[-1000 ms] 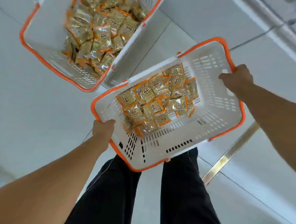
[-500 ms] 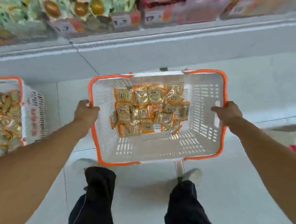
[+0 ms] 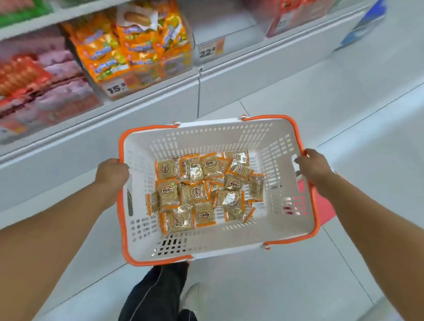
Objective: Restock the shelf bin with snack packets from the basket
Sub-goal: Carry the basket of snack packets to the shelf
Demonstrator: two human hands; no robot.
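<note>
Right now the basket hangs level in front of the person, carried by both hands at its short ends. The left hand is curled over the orange rim on the basket's left end; the right hand grips the rim at the right end, fingers hooked at the handle slot. The hands sit well apart, with the basket's whole length between them.

The packets lie in a loose heap on the basket floor, a little left of its middle, between the two hands and nearer the left one. They are small gold squares with orange edges, overlapping flat.

Beyond the basket's far long side runs the shelf, sloping away up and to the left. Its lower tier holds orange bags above the basket's left half, with pink packs further left. Just right of the orange bags, straight past the basket's far edge, is a bare slot behind a price tag; whether that is the bin to fill I cannot tell.

The basket's long axis runs nearly parallel to the shelf front, so the shelf lies forward and upward from both hands. My guess is the carry is not finished; the basket must be set down or held one-handed before any packet can be lifted. The left hand is nearer the stocked section, the right nearer the bare slot.
</note>
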